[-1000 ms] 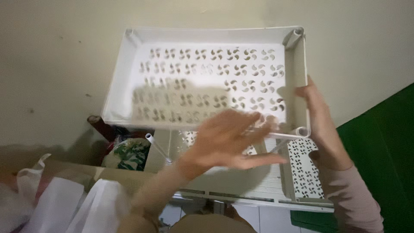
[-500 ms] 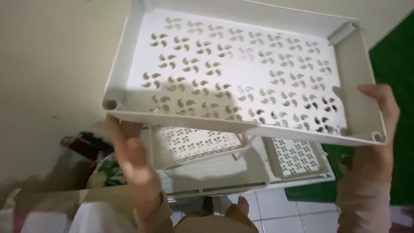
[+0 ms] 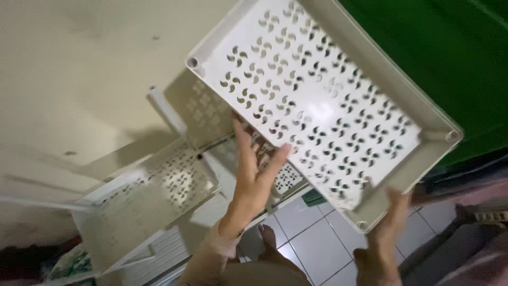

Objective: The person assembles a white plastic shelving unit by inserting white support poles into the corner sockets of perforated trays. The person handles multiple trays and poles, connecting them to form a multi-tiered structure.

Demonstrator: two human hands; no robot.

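A white plastic shelf tray (image 3: 338,58) with swirl-shaped holes and a socket at each corner is held up in front of me, tilted and turned toward the right. My left hand (image 3: 256,169) presses flat under its long near edge, fingers spread. My right hand (image 3: 389,214) grips the tray's lower right rim near a corner socket. Below it stands a white rack (image 3: 159,196) with more perforated shelves and a thin white post (image 3: 165,108).
A cream wall (image 3: 79,63) fills the left, a green surface (image 3: 450,47) the upper right. White floor tiles (image 3: 312,233) and my bare foot (image 3: 269,235) show below. Dark cloth lies at the right edge.
The tray has swung to the right and tilted. My left hand moved from its left corner to under the middle of the near edge; my right hand slid lower.
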